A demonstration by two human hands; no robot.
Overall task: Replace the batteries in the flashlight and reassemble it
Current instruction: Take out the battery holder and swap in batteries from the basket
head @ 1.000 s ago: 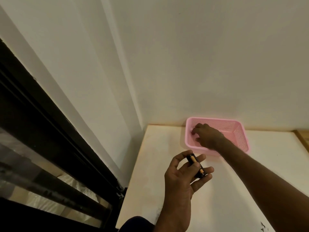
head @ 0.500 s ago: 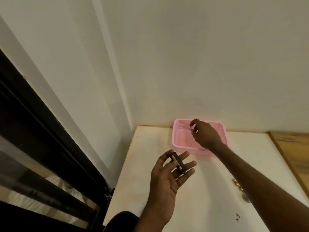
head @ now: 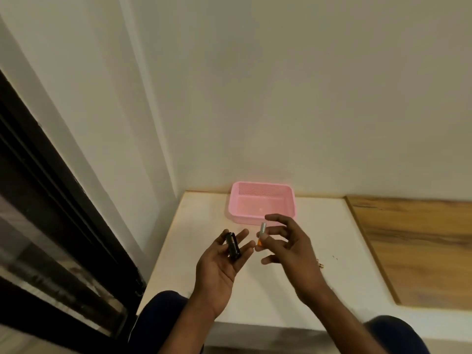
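Observation:
My left hand [head: 224, 261] is palm up over the white table [head: 255, 297] and holds a small black battery holder [head: 233, 245] across its fingers. Just to its right, my right hand [head: 288, 249] pinches a slim battery [head: 261, 233] with a silver top and an orange lower end, held nearly upright. The battery's lower tip is close to my left fingertips, a short gap from the holder. A pink mesh basket [head: 263, 215] stands behind both hands against the wall.
A small brass-coloured piece [head: 320, 264] lies on the table just right of my right wrist. A wooden board [head: 413, 249] covers the table's right part. A dark window frame [head: 51, 226] runs along the left. My knees show at the table's front edge.
My right hand has come out of the pink basket with a battery and moved back beside my left hand. The camera has tilted down and right.

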